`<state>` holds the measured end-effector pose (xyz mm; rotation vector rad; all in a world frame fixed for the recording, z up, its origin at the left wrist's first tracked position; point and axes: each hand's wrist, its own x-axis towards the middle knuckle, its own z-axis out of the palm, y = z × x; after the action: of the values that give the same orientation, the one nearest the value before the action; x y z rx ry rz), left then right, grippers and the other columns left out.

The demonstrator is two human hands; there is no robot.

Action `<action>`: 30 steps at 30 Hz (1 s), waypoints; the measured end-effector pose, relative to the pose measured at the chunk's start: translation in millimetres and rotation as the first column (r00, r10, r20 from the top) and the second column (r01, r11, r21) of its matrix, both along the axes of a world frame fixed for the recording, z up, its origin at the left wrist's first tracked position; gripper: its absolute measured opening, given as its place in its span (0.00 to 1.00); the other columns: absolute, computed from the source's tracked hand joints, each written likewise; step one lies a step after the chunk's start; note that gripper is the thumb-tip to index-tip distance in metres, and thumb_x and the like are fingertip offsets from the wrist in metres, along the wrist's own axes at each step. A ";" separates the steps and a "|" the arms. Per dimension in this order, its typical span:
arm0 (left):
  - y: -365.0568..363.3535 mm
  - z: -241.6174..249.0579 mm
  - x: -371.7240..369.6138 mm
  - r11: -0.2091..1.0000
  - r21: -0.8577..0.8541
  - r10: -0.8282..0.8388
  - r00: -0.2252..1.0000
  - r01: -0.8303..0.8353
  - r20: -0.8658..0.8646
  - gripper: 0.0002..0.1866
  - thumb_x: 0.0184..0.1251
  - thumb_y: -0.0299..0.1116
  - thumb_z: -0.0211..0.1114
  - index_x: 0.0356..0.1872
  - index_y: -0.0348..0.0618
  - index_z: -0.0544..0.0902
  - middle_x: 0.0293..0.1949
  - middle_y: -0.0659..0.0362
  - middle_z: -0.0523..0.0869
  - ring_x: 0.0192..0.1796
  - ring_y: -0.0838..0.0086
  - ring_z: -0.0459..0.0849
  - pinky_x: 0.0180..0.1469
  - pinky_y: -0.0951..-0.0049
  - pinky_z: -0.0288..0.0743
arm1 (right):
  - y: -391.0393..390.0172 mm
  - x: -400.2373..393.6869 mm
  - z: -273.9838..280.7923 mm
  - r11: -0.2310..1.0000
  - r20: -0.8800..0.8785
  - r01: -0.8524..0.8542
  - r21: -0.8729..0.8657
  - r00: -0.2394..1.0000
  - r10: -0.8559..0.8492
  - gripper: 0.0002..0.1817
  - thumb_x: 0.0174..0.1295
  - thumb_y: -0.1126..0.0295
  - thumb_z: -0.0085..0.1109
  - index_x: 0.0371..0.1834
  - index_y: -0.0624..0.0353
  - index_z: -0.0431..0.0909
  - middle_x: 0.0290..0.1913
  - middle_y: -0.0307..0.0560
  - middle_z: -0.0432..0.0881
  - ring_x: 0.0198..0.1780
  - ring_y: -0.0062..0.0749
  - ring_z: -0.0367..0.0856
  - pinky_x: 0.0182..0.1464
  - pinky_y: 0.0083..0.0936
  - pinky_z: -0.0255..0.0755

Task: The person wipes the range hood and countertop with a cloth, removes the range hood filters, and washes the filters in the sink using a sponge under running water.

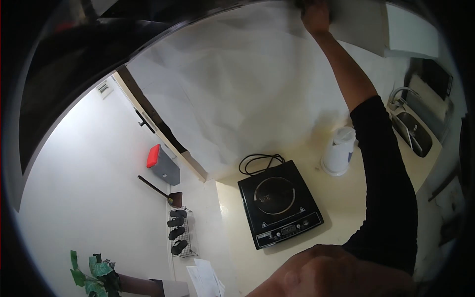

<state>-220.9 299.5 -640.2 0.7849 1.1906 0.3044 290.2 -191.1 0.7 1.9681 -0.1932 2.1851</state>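
Observation:
My right hand [315,19] is raised at the top edge of the view, at the end of a bare forearm and black sleeve. It is beside the grey-white wall cabinet [410,29]; its fingers are dark and cut off, so what they touch is unclear. A blurred skin-coloured shape close to the camera at the bottom appears to be my left hand [331,272], its fingers not distinguishable. Between them, a black induction cooktop [274,198] lies on the cream counter [237,267], its cable [262,157] coiled behind. A white kettle [339,151] stands near my sleeve.
At the right are a sink [414,129] and a faucet [396,94]. Left of the counter stand a grey bin with red lid [166,166], a dustpan [175,199], and a wire rack [190,247] with dark footwear. Papers [204,279] and a plant [99,270] show lower left.

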 end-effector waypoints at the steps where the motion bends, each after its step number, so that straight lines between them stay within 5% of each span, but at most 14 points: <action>1: -1.1 1.0 -4.6 1.000 0.004 0.004 1.000 -0.004 0.002 0.11 0.51 0.32 0.59 0.33 0.37 0.73 0.27 0.58 0.77 0.26 0.67 0.78 0.29 0.68 0.73 | -2.9 -6.8 1.6 0.906 -0.080 -0.301 0.299 0.938 0.338 0.11 0.59 0.72 0.47 0.39 0.65 0.76 0.41 0.55 0.76 0.42 0.48 0.74 0.45 0.40 0.68; 3: -3.9 4.1 -14.1 1.000 0.019 0.014 1.000 -0.015 0.008 0.10 0.51 0.32 0.59 0.33 0.37 0.73 0.27 0.58 0.77 0.26 0.67 0.78 0.28 0.68 0.73 | -8.2 -2.5 -1.8 0.181 0.316 -0.825 0.536 0.395 0.863 0.11 0.61 0.71 0.47 0.39 0.69 0.74 0.32 0.56 0.79 0.31 0.51 0.78 0.37 0.42 0.73; 4: -5.4 5.9 -19.7 0.999 0.025 0.025 1.000 -0.026 0.012 0.10 0.51 0.32 0.59 0.33 0.37 0.73 0.27 0.58 0.77 0.26 0.67 0.78 0.28 0.68 0.73 | -19.3 8.2 -1.6 0.176 0.317 -0.822 0.541 0.394 0.863 0.11 0.61 0.71 0.47 0.39 0.69 0.74 0.32 0.56 0.79 0.31 0.51 0.78 0.37 0.42 0.73; 6: -6.7 7.7 -27.6 0.998 0.035 0.043 0.999 -0.044 0.028 0.10 0.51 0.32 0.59 0.32 0.38 0.73 0.26 0.58 0.76 0.26 0.67 0.78 0.28 0.69 0.73 | -33.7 10.5 8.3 -0.690 0.605 -0.549 0.473 -0.367 0.707 0.12 0.62 0.71 0.47 0.41 0.71 0.73 0.34 0.55 0.79 0.34 0.45 0.78 0.40 0.38 0.75; 7: -9.5 9.5 -32.5 0.998 0.032 0.060 0.998 -0.061 0.036 0.10 0.51 0.32 0.59 0.32 0.38 0.73 0.26 0.58 0.76 0.26 0.67 0.78 0.28 0.69 0.73 | -32.0 21.5 14.5 -0.792 0.648 -0.512 0.332 -0.487 0.586 0.14 0.62 0.70 0.48 0.44 0.72 0.71 0.35 0.56 0.78 0.36 0.45 0.78 0.41 0.38 0.76; 10: -11.4 14.1 -58.0 0.993 0.049 0.100 0.993 -0.103 0.058 0.10 0.51 0.32 0.59 0.32 0.38 0.73 0.26 0.58 0.76 0.26 0.67 0.78 0.28 0.69 0.73 | -32.7 27.9 12.6 -0.862 0.594 -0.471 0.188 -0.645 0.481 0.15 0.62 0.70 0.47 0.45 0.73 0.70 0.37 0.57 0.78 0.37 0.46 0.78 0.41 0.39 0.76; 11: -11.9 14.4 -69.0 0.991 0.055 0.118 0.990 -0.122 0.071 0.10 0.51 0.32 0.59 0.32 0.38 0.73 0.26 0.58 0.76 0.26 0.68 0.78 0.28 0.69 0.73 | -33.6 27.8 3.7 -0.968 0.250 -0.236 0.086 -0.935 0.250 0.16 0.63 0.68 0.43 0.46 0.72 0.70 0.39 0.56 0.78 0.38 0.45 0.78 0.42 0.39 0.76; 14: -12.7 15.3 -102.7 0.980 0.069 0.179 0.975 -0.189 0.132 0.10 0.51 0.32 0.59 0.31 0.38 0.73 0.26 0.58 0.76 0.25 0.68 0.78 0.28 0.69 0.73 | -35.7 -12.9 19.3 -0.889 0.554 -0.387 0.244 -0.698 0.455 0.19 0.64 0.66 0.38 0.46 0.73 0.70 0.39 0.56 0.78 0.37 0.45 0.78 0.42 0.38 0.75; 20: -12.7 7.8 -185.9 0.947 0.019 0.292 0.882 -0.321 0.369 0.09 0.51 0.32 0.59 0.31 0.39 0.73 0.25 0.59 0.76 0.25 0.68 0.78 0.27 0.69 0.73 | -39.6 -97.3 13.3 -0.913 0.566 -0.408 -0.003 -0.754 0.334 0.17 0.63 0.67 0.37 0.43 0.71 0.72 0.37 0.56 0.78 0.35 0.44 0.78 0.37 0.38 0.76; 22: -27.8 29.0 -189.1 0.921 0.065 0.345 0.884 -0.383 0.315 0.08 0.51 0.32 0.59 0.28 0.41 0.71 0.23 0.60 0.74 0.23 0.70 0.76 0.24 0.71 0.71 | -46.5 -162.2 2.8 -0.851 0.241 -0.490 0.189 -0.817 0.524 0.16 0.63 0.69 0.37 0.41 0.70 0.72 0.36 0.55 0.78 0.34 0.41 0.78 0.36 0.36 0.75; 25: -27.9 38.5 -199.9 0.901 0.079 0.386 0.870 -0.427 0.305 0.08 0.52 0.33 0.59 0.27 0.43 0.70 0.21 0.62 0.73 0.20 0.72 0.75 0.20 0.73 0.69 | -84.3 -158.7 -2.8 -0.958 0.426 -0.223 -0.182 -0.896 0.128 0.15 0.64 0.71 0.36 0.42 0.72 0.71 0.36 0.56 0.78 0.32 0.40 0.77 0.36 0.36 0.75; 27: -57.4 112.4 -183.7 0.876 0.111 0.437 0.870 -0.469 0.227 0.07 0.52 0.33 0.59 0.26 0.43 0.71 0.20 0.62 0.73 0.20 0.73 0.75 0.19 0.75 0.68 | -70.7 -211.0 -9.8 -0.919 0.354 -0.315 -0.237 -0.909 0.220 0.15 0.63 0.73 0.36 0.43 0.73 0.70 0.36 0.57 0.77 0.34 0.40 0.77 0.38 0.35 0.75; 28: -54.3 110.8 -188.9 0.872 0.112 0.446 0.868 -0.476 0.216 0.07 0.52 0.33 0.59 0.26 0.43 0.71 0.20 0.62 0.73 0.20 0.73 0.75 0.19 0.75 0.68 | -37.1 -266.5 -13.6 -0.788 0.210 -0.582 -0.201 -0.811 0.546 0.15 0.63 0.73 0.36 0.44 0.73 0.70 0.37 0.57 0.77 0.35 0.41 0.77 0.39 0.34 0.74; 30: -35.9 97.2 -200.9 0.931 0.045 0.326 0.879 -0.363 0.347 0.07 0.52 0.32 0.59 0.25 0.44 0.71 0.19 0.62 0.73 0.20 0.73 0.75 0.19 0.76 0.68 | -38.5 -279.9 -13.2 -0.793 0.312 -0.576 -0.199 -0.804 0.506 0.15 0.63 0.73 0.36 0.44 0.72 0.70 0.37 0.56 0.77 0.36 0.41 0.77 0.41 0.33 0.74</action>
<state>-421.8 263.6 -543.0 0.5801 0.9902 0.7758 10.3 -229.6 -12.4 -0.3458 -1.0930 -0.8532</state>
